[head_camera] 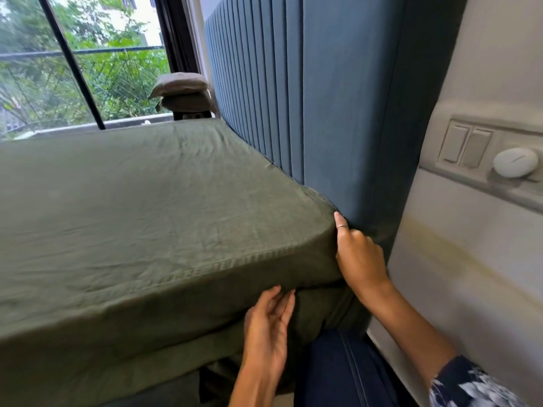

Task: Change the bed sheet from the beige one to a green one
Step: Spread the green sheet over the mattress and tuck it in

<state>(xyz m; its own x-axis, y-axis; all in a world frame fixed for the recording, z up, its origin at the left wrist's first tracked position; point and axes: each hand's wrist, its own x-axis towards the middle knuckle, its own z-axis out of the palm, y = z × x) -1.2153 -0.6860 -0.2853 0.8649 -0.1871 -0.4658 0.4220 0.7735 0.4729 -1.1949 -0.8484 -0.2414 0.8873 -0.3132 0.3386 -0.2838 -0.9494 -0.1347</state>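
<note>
Head view: green sheet [152, 207] under flat left hand [269, 327], right hand [357, 254] forefinger-straight.

The left hand [269, 324], low centre, lies open with fingers extended upward. The right hand [357, 254], centre right, points its forefinger up, other fingers curled.

We note a thin silver ring [341, 226] on one finger of the right hand [360, 257]. Right sleeve [473, 386]: dark navy, white blotchy print. Left hand [269, 333] bare; dark blue trousers [338, 371], pale seam stitching
</note>
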